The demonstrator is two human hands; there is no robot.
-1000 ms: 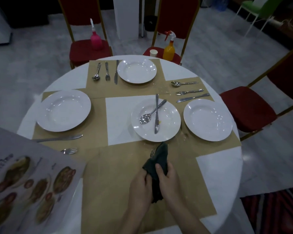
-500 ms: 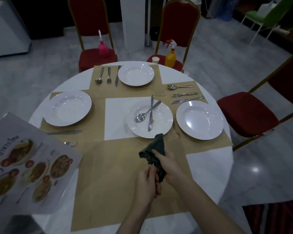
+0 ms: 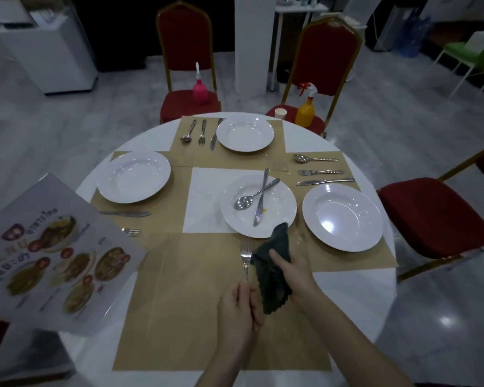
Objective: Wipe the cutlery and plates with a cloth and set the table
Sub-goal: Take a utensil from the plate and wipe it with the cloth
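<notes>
My left hand [image 3: 239,311] grips the handle of a fork [image 3: 245,254], tines pointing away from me over the near brown placemat [image 3: 179,317]. My right hand [image 3: 292,272] holds a dark green cloth [image 3: 271,277] just right of the fork. Beyond them a white plate [image 3: 280,219] carries a crossed spoon [image 3: 246,201] and knife [image 3: 261,199]. Other white plates sit at the left [image 3: 133,177], far side [image 3: 245,134] and right [image 3: 342,216]. Cutlery sets lie beside the far plate [image 3: 201,132] and behind the right plate [image 3: 322,171].
A knife [image 3: 126,213] and fork [image 3: 130,231] lie near the left plate. A menu sheet [image 3: 48,255] overhangs the table's left edge. Red chairs ring the round white table [image 3: 355,297]; a pink bottle [image 3: 200,89] and an orange spray bottle [image 3: 305,107] stand on two chair seats.
The cloth has come off the fork: my right hand drew it to the right while my left hand keeps the handle, so the fork's tines now show. The view has pulled back.
</notes>
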